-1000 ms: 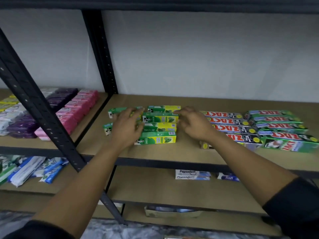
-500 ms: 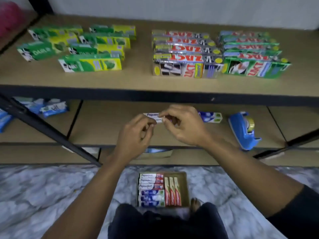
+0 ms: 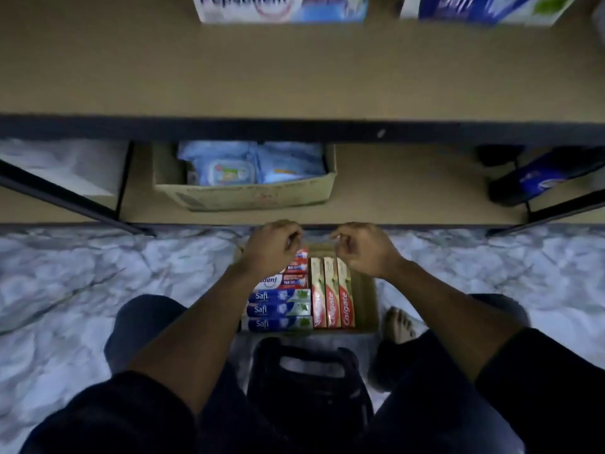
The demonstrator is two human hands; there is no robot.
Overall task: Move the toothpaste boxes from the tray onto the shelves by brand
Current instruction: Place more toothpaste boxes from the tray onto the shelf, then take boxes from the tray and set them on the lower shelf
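A cardboard tray lies on the floor in front of me. It holds red-and-white Pepsodent boxes, three blue Safi boxes and three red Colgate boxes. My left hand hovers over the Pepsodent boxes at the tray's far left, fingers curled, nothing visibly in it. Over the tray's far right, above the Colgate ends, is my right hand, also curled with nothing in it. On the shelf above lie a Pepsodent box and a Safi box.
A cardboard box with blue wipe packs sits on the lowest shelf behind the tray. A dark packet lies at the right. Black diagonal braces cross both sides. A black stool is between my knees; a bare foot rests beside the tray.
My view dropped from the upper shelves to the floor. Both hands came down from the middle shelf, where they handled a Pepsodent box, to just above the tray.
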